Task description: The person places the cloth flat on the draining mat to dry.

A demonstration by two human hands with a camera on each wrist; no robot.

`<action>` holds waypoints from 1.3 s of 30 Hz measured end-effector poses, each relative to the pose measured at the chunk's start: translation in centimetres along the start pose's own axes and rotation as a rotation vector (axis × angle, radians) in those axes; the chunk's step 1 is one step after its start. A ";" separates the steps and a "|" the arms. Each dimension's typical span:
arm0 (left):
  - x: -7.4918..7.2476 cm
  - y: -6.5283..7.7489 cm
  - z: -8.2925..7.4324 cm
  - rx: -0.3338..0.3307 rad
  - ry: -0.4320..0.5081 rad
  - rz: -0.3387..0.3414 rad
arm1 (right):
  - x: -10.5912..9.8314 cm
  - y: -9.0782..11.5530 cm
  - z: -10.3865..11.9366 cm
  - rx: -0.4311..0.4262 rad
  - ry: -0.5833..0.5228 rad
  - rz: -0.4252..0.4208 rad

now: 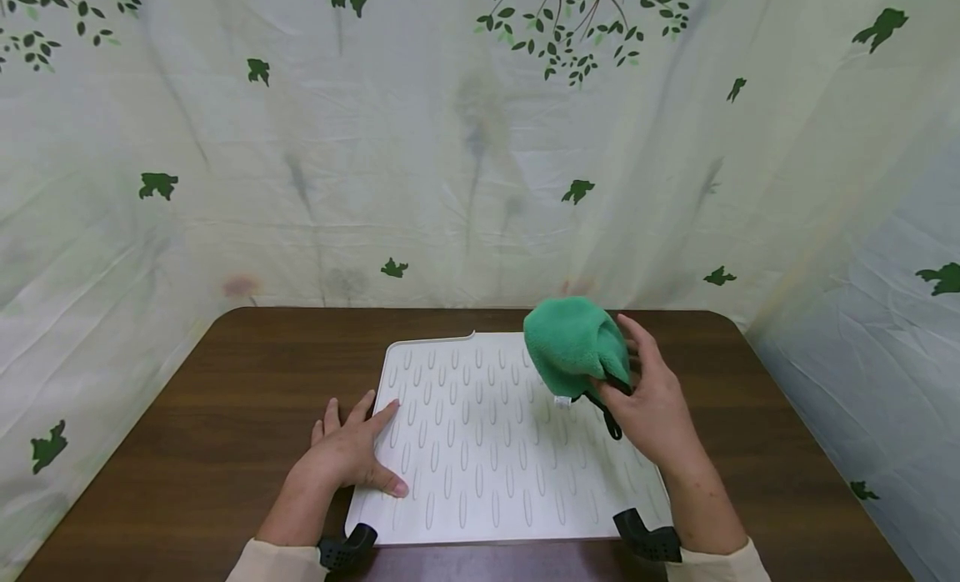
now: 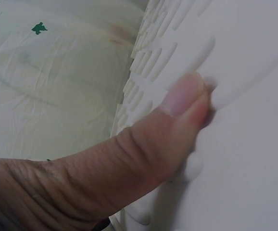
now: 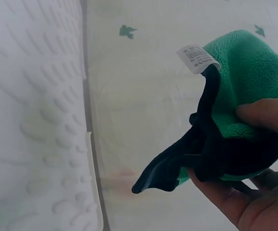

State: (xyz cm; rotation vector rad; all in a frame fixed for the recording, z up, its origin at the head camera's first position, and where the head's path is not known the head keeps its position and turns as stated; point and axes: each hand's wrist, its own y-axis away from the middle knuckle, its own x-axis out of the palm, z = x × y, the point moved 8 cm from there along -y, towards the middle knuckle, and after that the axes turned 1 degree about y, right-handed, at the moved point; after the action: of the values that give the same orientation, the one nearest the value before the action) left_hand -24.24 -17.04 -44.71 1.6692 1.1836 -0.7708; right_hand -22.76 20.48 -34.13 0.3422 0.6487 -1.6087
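A white mat [image 1: 480,449] covered with raised oval ridges lies on the table. My left hand [image 1: 348,449] rests at its left edge, fingers spread and thumb on the ridged surface; the left wrist view shows that thumb [image 2: 148,144] pressed to the white face. Above the mat's right part, my right hand [image 1: 656,398] holds up a bunched green plush cloth [image 1: 573,344], pinched between thumb and fingers. Dark trim and a hanging loop [image 3: 158,168] dangle from the cloth, and a small printed white label [image 3: 196,58] sticks out at its edge.
The dark brown wooden table [image 1: 247,415] has rounded far corners and extends on both sides of the mat. A pale curtain [image 1: 420,165] with green leaf prints hangs behind it and along the sides. Black wrist mounts [image 1: 348,549] sit on both wrists.
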 end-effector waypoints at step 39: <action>0.1 0.0 0.0 -0.003 -0.005 -0.001 | 1.9 0.2 0.6 -0.069 0.032 0.023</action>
State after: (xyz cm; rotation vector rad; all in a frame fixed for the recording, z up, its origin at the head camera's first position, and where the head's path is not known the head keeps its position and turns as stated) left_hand -24.21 -17.00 -44.75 1.6637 1.1811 -0.7733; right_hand -22.77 18.57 -34.75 0.3240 0.7212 -1.5580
